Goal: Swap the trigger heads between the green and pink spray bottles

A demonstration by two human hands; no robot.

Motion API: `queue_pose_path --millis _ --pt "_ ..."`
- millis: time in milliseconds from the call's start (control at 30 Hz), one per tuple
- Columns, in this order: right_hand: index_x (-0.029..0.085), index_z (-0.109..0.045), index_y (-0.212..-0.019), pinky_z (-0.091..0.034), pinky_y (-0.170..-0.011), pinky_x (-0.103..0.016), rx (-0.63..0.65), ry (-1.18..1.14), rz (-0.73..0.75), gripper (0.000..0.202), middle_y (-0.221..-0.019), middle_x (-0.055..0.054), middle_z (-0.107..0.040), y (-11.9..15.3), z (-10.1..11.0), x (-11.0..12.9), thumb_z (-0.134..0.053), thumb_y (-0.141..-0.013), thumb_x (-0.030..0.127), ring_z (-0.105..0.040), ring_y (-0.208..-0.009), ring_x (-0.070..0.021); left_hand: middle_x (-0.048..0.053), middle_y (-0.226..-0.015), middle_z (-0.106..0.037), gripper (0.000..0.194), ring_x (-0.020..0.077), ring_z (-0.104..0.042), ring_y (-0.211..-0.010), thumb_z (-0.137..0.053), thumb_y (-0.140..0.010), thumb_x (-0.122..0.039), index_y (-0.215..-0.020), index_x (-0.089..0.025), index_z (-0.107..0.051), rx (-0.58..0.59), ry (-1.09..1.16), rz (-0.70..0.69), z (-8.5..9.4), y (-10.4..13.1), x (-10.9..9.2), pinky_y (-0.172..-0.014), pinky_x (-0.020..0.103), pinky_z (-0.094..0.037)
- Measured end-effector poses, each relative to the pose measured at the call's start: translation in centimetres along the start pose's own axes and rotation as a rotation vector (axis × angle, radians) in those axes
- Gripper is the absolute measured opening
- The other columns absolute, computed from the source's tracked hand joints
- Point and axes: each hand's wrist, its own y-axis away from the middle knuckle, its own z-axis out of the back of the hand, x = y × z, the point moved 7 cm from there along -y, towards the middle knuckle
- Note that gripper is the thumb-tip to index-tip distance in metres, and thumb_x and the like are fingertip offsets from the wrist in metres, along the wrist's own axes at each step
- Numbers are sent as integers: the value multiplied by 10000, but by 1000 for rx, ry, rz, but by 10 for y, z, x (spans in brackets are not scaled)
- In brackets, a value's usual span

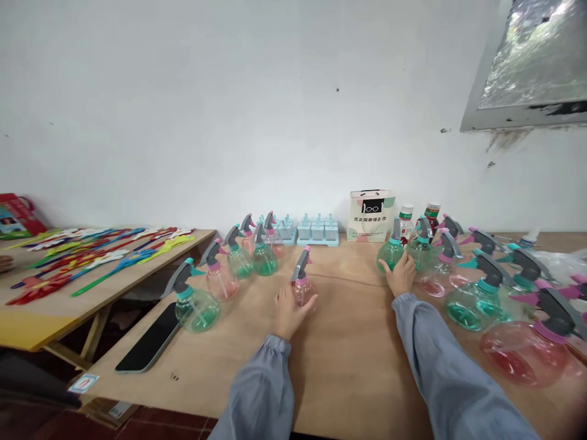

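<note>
My left hand is wrapped round the clear pink body of a spray bottle that stands upright mid-table, its grey trigger head tipped with pink. Farther right, my right hand has its thumb and fingers around a green spray bottle, also upright. Another green spray bottle stands just beside the right fingers. To the left is a group of several pink and green bottles, the nearest a green spray bottle. More bottles crowd the right side, including a large pink spray bottle close to my right sleeve.
A black phone lies at the table's left edge. Along the wall are light-blue moulds, a paper bag and white-capped bottles. A second table at left holds colourful hand-shaped sticks; part of another person's hand shows there.
</note>
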Motion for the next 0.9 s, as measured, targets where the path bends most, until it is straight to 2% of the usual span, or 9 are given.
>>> queue_pose_path --millis 133,300,367,433,500,600,667,767,900 --pt "-20 -315 -1448 -421 -932 -567 11 -21 -11 871 -1301 -326 -472 -3 0 1 -403 -911 660 -496 -1145 -421 122 -1079 -663 522 330 -636 -1076 -697 -765 -477 -1152 -185 -504 24 -26 -19 -2 5 -5 -934 504 -459" --pt "-8 -357 -1426 -376 -1003 -613 -39 -136 21 857 -1341 -322 -451 21 29 19 -407 -907 671 -445 -1243 -433 142 -1138 -658 569 335 -615 -1131 -674 -779 -473 -1231 -171 -505 76 66 -65 -8 11 -17 -971 516 -452" --pt "64 -408 -1402 -364 -1032 -616 -3 -277 122 762 -1330 -274 -467 38 44 43 -418 -915 650 -445 -1262 -401 160 -1235 -633 586 320 -590 -1192 -619 -828 -435 -1326 -168 -467 119 149 -103 -11 15 -27 -1010 502 -443" --pt "145 -422 -1397 -375 -1065 -576 123 -486 284 653 -1311 -209 -492 57 59 77 -445 -928 600 -468 -1265 -342 176 -1342 -584 609 305 -551 -1262 -558 -876 -397 -1415 -161 -402 165 213 -140 -15 22 -41 -1055 491 -423" --pt "194 -363 -1442 -378 -1095 -542 251 -677 398 657 -1372 -177 -470 75 74 111 -493 -919 570 -459 -1302 -308 182 -1438 -516 648 294 -498 -1331 -517 -911 -384 -1486 -161 -318 211 237 -174 -20 33 -56 -1098 488 -390" --pt "206 -289 -1490 -405 -1082 -534 389 -804 403 836 -1406 -172 -472 91 91 146 -634 -828 583 -476 -1302 -322 174 -1517 -440 691 294 -423 -1403 -514 -931 -425 -1527 -192 -255 294 218 -260 -27 52 -79 -1146 511 -330" --pt "212 -329 -1469 -467 -1013 -504 481 -830 332 792 -1272 -145 -575 95 93 155 -662 -824 530 -576 -1158 -294 164 -1520 -440 696 295 -419 -1405 -541 -921 -458 -1518 -220 -275 318 214 -325 -29 57 -86 -1157 527 -314" --pt "227 -452 -1372 -506 -943 -463 527 -849 296 585 -1058 -80 -631 94 95 158 -637 -853 424 -621 -963 -237 156 -1472 -482 618 281 -461 -1367 -532 -931 -442 -1477 -234 -330 152 268 -281 -13 35 -70 -1139 516 -351" --pt "236 -522 -1305 -495 -959 -469 467 -850 324 499 -1064 -77 -607 87 99 152 -629 -835 365 -602 -1005 -241 181 -1429 -465 563 280 -435 -1376 -540 -916 -363 -1417 -170 -372 -263 338 -83 31 -36 -11 -1164 482 -331"
